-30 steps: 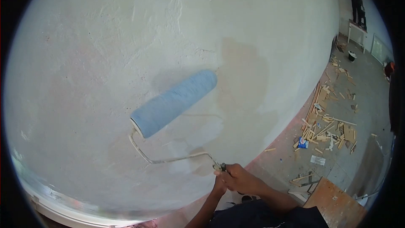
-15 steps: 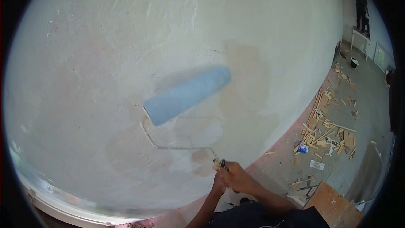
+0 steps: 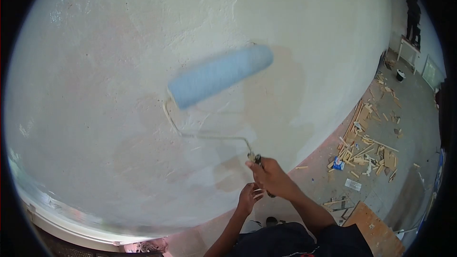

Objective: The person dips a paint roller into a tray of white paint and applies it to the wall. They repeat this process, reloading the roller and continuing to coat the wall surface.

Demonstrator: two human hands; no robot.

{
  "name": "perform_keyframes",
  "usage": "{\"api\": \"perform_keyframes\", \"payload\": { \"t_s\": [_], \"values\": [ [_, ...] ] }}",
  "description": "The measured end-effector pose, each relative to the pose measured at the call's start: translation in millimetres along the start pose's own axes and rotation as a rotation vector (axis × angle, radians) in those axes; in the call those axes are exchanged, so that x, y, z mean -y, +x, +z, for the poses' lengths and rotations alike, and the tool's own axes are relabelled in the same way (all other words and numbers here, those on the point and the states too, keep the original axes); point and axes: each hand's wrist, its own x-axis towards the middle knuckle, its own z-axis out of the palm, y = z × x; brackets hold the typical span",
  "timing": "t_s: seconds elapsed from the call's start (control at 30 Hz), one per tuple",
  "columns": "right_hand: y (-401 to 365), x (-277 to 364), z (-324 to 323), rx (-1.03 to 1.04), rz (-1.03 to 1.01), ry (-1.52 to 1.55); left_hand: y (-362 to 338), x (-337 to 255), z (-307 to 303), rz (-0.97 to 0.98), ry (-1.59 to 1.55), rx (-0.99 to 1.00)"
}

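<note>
A blue paint roller (image 3: 221, 75) lies slanted against the pale wall (image 3: 119, 128), its right end higher than its left. From its left end a bent wire frame runs down to a dark handle, around which my right hand (image 3: 272, 177) is closed. Just below and to the left is my left hand (image 3: 249, 198), its fingers apart and curled a little near the lower part of the handle, holding nothing. Darker damp patches show on the wall around the roller.
Wood scraps (image 3: 366, 154) litter the floor at the right, with a blue packet (image 3: 338, 163) among them. A wooden board (image 3: 373, 228) lies at the lower right. Far back, a person (image 3: 412, 16) stands on a white bench (image 3: 408, 50) near a black bucket (image 3: 400, 75).
The roller has moved up the wall and slightly right, together with my right hand. My left hand has come off the handle and its fingers have opened.
</note>
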Motion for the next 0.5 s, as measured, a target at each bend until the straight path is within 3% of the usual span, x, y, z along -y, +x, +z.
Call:
{"api": "perform_keyframes", "payload": {
  "t_s": [0.13,0.2,0.3,0.37,0.43,0.5],
  "values": [
    [-3.1,22.1,4.1,0.046,0.134,0.302,-0.7,4.8,-6.8,-0.023,-0.031,0.025],
    [-11.3,16.6,13.5,0.059,0.172,0.395,-6.8,6.7,-8.0,0.071,-0.025,0.054],
    [-22.4,-40.5,31.2,0.023,0.105,0.195,-16.2,-0.6,-11.0,0.166,0.26,0.02],
    [-27.7,-70.7,38.8,-0.034,0.1,-0.003,-16.9,-3.8,-13.9,0.136,0.235,-0.027],
    [-28.7,-97.5,38.3,-0.079,0.063,-0.193,-15.4,0.3,-19.7,0.024,-0.099,-0.063],
    [-27.8,-121.7,25.7,-0.11,-0.011,-0.382,-17.3,0.4,-28.2,0.018,-0.104,-0.022]
  ]
}}
